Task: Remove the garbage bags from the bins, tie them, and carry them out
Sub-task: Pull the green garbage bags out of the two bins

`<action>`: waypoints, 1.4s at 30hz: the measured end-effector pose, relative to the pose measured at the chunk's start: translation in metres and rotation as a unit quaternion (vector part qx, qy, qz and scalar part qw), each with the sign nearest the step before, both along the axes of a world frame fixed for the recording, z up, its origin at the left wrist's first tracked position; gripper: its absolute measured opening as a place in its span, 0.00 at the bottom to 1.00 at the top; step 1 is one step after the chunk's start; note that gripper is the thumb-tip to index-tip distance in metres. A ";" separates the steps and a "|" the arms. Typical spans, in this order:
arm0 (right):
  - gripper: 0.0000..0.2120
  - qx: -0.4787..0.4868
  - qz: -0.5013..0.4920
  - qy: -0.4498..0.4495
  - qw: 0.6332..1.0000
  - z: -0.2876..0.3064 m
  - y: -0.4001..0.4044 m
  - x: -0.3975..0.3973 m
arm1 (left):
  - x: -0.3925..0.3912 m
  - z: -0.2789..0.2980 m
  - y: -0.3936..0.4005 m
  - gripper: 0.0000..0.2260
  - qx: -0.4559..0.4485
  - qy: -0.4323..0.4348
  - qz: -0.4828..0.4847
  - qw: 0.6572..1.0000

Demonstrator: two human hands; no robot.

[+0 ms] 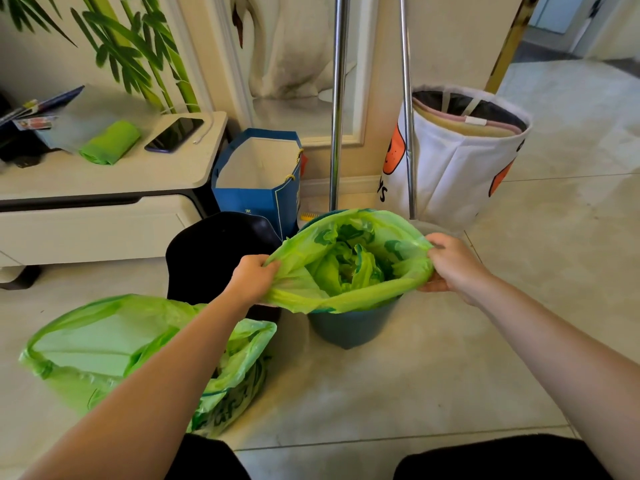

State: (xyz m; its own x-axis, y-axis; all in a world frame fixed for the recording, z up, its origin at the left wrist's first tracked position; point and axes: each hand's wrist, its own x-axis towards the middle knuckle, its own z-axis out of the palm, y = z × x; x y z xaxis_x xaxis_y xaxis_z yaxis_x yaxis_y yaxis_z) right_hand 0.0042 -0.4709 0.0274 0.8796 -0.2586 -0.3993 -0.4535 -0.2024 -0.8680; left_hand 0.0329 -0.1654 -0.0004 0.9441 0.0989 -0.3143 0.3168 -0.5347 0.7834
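A green garbage bag sits in a small teal bin on the floor at the centre. My left hand pinches the bag's rim on the left side. On the right side my right hand grips the rim. The bag's mouth is stretched between them above the bin. Crumpled green material shows inside. A second green garbage bag lies open on the floor at the lower left, partly hidden by my left forearm.
A black bin stands behind my left hand. A blue paper bag, two metal poles and a white laundry basket stand behind. A low cabinet at the left holds a phone and a green bag roll.
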 end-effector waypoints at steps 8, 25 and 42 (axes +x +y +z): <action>0.11 0.198 -0.174 -0.058 0.963 0.035 0.007 0.013 | 0.014 0.058 0.005 0.09 -0.005 -0.108 0.071 0.992; 0.15 0.263 -0.150 -0.306 0.903 0.197 0.032 0.004 | -0.013 0.234 -0.002 0.10 -0.275 -0.300 0.140 0.903; 0.10 0.279 -0.126 -0.372 0.877 0.238 0.042 -0.091 | -0.113 0.276 0.015 0.10 -0.327 -0.312 0.143 0.880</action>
State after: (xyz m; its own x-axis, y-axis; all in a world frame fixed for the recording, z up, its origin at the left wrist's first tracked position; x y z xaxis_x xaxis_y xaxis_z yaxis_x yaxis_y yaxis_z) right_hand -0.0871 -0.4292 0.2659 0.8934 -0.4290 0.1337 0.3098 0.3725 -0.8748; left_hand -0.0803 -0.1505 0.2757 0.9190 0.3513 0.1788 -0.2361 0.1275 0.9633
